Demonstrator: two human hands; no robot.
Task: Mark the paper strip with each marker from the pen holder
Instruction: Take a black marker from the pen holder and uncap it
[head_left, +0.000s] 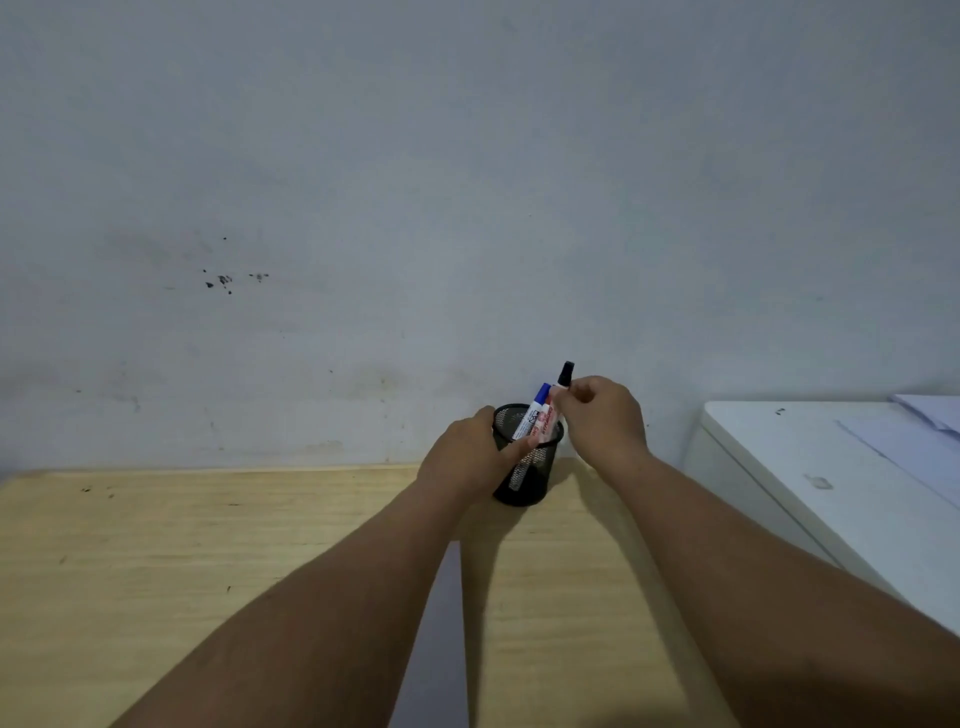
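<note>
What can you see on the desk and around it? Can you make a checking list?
Surface: wooden desk, a few dark specks.
Job's things: black mesh pen holder at the back edge; blue-capped marker and red marker inside; black-capped marker partly lifted; paper strip between the forearms.
Clutter: nothing seen.
Grippers: left hand holds the holder; right hand pinches the black-capped marker.
Cables: nothing seen.
Surroundings: stained wall; white box with papers, right.

Both forearms extended fwd, left hand (470, 452) curled in a grip, right hand (602, 415) raised, fingertips pinched.
</note>
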